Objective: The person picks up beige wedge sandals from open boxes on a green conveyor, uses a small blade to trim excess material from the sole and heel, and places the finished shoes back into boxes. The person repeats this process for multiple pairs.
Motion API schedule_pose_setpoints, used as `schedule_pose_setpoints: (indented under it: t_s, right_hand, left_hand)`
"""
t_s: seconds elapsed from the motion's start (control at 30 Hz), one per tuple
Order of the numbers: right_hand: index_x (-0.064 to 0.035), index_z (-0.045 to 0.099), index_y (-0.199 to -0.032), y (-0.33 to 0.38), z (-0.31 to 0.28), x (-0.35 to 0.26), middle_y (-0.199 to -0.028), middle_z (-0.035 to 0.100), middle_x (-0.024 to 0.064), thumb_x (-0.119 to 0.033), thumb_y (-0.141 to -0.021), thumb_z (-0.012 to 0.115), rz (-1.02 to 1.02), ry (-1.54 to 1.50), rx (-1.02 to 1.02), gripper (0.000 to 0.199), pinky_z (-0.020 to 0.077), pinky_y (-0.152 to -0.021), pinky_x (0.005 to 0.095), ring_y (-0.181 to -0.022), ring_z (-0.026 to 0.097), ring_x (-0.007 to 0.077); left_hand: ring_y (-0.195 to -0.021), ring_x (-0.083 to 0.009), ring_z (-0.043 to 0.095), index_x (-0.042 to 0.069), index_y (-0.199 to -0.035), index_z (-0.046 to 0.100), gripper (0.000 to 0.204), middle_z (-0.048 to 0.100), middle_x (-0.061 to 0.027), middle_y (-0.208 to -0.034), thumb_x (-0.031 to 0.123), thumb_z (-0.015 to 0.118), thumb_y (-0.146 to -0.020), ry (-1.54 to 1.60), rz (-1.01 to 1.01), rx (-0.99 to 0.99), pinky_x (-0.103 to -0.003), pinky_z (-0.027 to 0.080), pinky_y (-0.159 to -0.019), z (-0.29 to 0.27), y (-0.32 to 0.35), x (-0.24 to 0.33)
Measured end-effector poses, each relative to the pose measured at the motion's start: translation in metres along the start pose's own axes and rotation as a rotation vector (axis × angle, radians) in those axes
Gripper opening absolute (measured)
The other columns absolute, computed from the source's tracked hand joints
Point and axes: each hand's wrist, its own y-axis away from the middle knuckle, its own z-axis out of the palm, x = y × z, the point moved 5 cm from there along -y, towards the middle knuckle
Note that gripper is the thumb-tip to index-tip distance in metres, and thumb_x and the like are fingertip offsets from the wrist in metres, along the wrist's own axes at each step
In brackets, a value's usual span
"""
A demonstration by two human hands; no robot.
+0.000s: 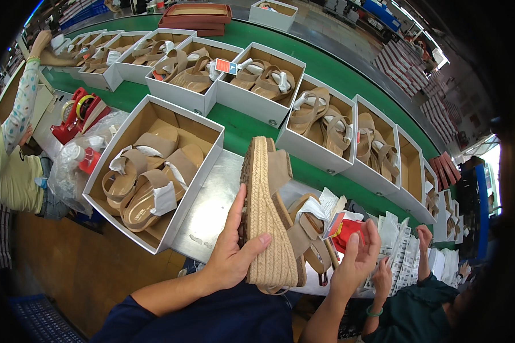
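Note:
My left hand point(237, 251) grips a tan wedge sandal point(269, 223) by its braided rope sole, thumb across the side. The sandal stands on edge, toe up, its straps facing right. White tissue point(309, 210) wraps part of the strap, and a small card tag point(333, 224) shows beside it. My right hand point(357, 257) is raised to the right of the straps, fingers curled but apart, with nothing visible in it. Left of the sandal, an open white box point(212, 154) holds a pair of similar sandals point(149, 197), their straps padded with white tissue.
Several open shoe boxes point(257, 110) line a green conveyor belt point(234, 128) beyond the metal table point(203, 220). Red tape dispensers point(68, 123) and a plastic bag point(68, 177) are at left. Co-workers' hands point(383, 277) work at right, near printed sheets point(397, 246); another person point(17, 177) is at left.

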Motion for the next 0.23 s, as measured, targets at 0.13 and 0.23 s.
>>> schedule_pose_setpoints:
  t_s: [0.13,0.23]
  right_hand:
    - [0.0033,0.059,-0.123,0.019,-0.002,-0.02,-0.124,0.053,0.015,0.003,-0.091,0.059,-0.153,0.042,-0.034,0.033,0.0466,-0.089,0.0316,-0.1,0.056,0.0196]
    - [0.0033,0.059,-0.121,0.029,-0.006,-0.021,-0.12,0.053,0.0138,0.003,-0.091,0.059,-0.192,0.037,-0.089,0.03,0.0461,-0.083,0.0301,-0.092,0.054,0.0176]
  left_hand:
    - [-0.131,-0.0199,0.045,0.004,-0.158,-0.005,0.084,0.036,-0.0178,-0.15,0.007,0.055,-0.098,-0.002,0.009,0.008,-0.033,0.035,-0.11,0.0,-0.001,-0.003]
    - [-0.13,-0.0199,0.045,0.004,-0.158,-0.005,0.084,0.036,-0.018,-0.149,0.007,0.055,-0.098,0.001,0.018,0.021,-0.033,0.035,-0.11,0.0,-0.002,-0.009]
